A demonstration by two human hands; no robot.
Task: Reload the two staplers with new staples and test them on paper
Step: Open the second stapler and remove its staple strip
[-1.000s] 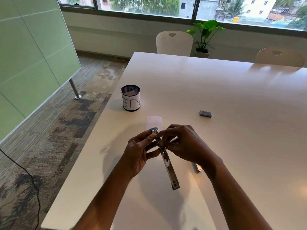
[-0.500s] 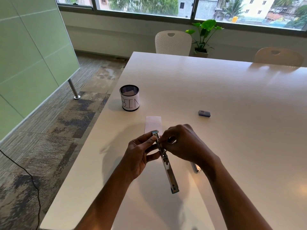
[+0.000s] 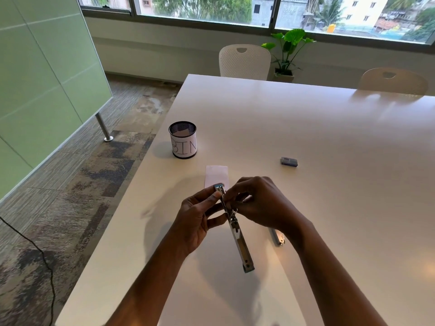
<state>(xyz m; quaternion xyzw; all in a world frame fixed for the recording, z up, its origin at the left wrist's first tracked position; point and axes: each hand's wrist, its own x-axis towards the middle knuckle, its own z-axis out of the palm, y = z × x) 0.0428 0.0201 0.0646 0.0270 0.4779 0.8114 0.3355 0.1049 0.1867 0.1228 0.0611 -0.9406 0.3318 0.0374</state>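
A silver stapler (image 3: 237,234) is swung fully open and held above the white table (image 3: 329,137). My left hand (image 3: 197,215) pinches its upper half from the left. My right hand (image 3: 259,205) has its fingertips curled onto the same upper half from the right; what they pinch is hidden. A second silver stapler (image 3: 277,236) lies on the table, half hidden under my right wrist. A pale slip of paper (image 3: 216,176) lies flat just beyond my hands. A small grey staple box (image 3: 289,161) sits further right.
A black mesh cup labelled BIN (image 3: 183,140) stands near the table's left edge, with paper inside. Two white chairs (image 3: 244,61) stand at the far side, a potted plant (image 3: 286,57) between them. Carpet floor and a green partition (image 3: 42,78) lie to the left.
Both hands and the open stapler have stayed almost in place; the right fingers have shifted slightly along the stapler's upper half.
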